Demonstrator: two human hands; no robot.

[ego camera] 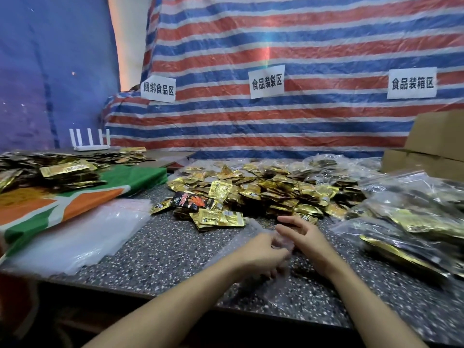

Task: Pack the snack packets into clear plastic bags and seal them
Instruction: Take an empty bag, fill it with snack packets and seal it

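A heap of gold and black snack packets point(263, 194) lies on the speckled table point(163, 249) just beyond my hands. My left hand point(263, 252) and my right hand point(301, 234) meet over an empty clear plastic bag point(273, 280) that lies flat near the table's front edge. Both hands pinch the bag's top edge, fingers curled on the film. One black and red packet point(193, 200) rests at the heap's left side. A stack of flat clear bags point(82, 237) lies to the left.
Filled clear bags of packets point(411, 222) pile up at the right. Cardboard boxes point(431, 146) stand at the back right. A green and orange sack point(62, 199) carries more packets point(57, 169) at the left. A striped tarp with paper signs point(266, 81) closes the back.
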